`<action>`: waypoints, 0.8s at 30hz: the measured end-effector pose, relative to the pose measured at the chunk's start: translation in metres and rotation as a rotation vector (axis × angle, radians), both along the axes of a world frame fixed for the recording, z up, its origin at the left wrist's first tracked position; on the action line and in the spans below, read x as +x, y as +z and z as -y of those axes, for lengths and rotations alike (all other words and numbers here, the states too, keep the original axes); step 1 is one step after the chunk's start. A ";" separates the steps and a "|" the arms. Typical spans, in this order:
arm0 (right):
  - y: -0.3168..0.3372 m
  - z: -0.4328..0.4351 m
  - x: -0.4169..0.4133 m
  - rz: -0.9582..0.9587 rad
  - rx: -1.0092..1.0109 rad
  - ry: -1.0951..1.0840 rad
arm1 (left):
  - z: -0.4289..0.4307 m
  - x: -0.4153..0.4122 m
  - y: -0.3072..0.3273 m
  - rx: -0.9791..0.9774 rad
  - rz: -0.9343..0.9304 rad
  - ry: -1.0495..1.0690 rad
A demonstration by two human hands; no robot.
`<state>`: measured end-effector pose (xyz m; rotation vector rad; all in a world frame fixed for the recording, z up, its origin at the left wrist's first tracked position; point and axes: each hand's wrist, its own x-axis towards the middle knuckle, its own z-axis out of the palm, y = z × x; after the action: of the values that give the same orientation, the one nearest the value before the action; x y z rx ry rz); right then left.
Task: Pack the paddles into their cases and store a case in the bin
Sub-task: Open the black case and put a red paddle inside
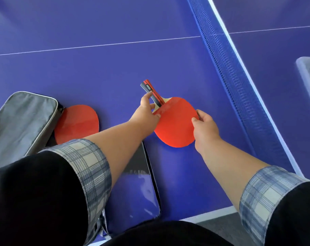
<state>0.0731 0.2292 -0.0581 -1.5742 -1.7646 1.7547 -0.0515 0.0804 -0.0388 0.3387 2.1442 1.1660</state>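
Observation:
A red paddle (175, 121) with a black and red handle is held just above the blue table (97, 68). My left hand (148, 110) grips it where the handle meets the blade. My right hand (204, 125) pinches the blade's right edge. A second red paddle (78, 123) lies at the left, its handle end hidden under an open grey case (21, 121). A dark case (138, 183) with a glossy front lies under my left forearm near the table's front edge.
The blue net (227, 77) with its white top band runs diagonally at the right. Beyond it, a clear plastic bin (307, 77) sits at the right edge of view. A white line crosses the table farther back. Grey floor shows below the front edge.

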 end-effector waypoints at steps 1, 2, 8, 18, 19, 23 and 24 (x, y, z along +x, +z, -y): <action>-0.002 -0.004 0.005 0.031 0.017 0.003 | -0.007 0.005 -0.003 -0.020 0.008 -0.041; -0.004 -0.008 0.009 0.073 0.033 0.015 | -0.013 0.009 -0.006 -0.054 0.012 -0.083; -0.024 -0.014 0.021 0.489 0.272 0.305 | -0.025 0.035 -0.031 -0.220 0.028 -0.175; -0.023 0.012 0.003 0.721 0.455 0.396 | 0.014 0.024 -0.023 -0.229 -0.066 -0.223; -0.020 0.021 -0.004 0.678 0.521 0.410 | 0.028 0.020 -0.020 -0.217 -0.097 -0.184; -0.006 0.087 -0.054 0.303 0.623 0.613 | 0.101 -0.011 -0.016 -0.257 -0.280 0.118; -0.004 0.107 -0.069 0.230 0.551 0.667 | 0.121 -0.021 -0.015 -0.305 -0.310 0.187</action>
<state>0.0038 0.1226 -0.0623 -1.0450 -2.8077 1.1139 -0.0721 -0.0410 -0.0541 0.1933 2.6295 0.9087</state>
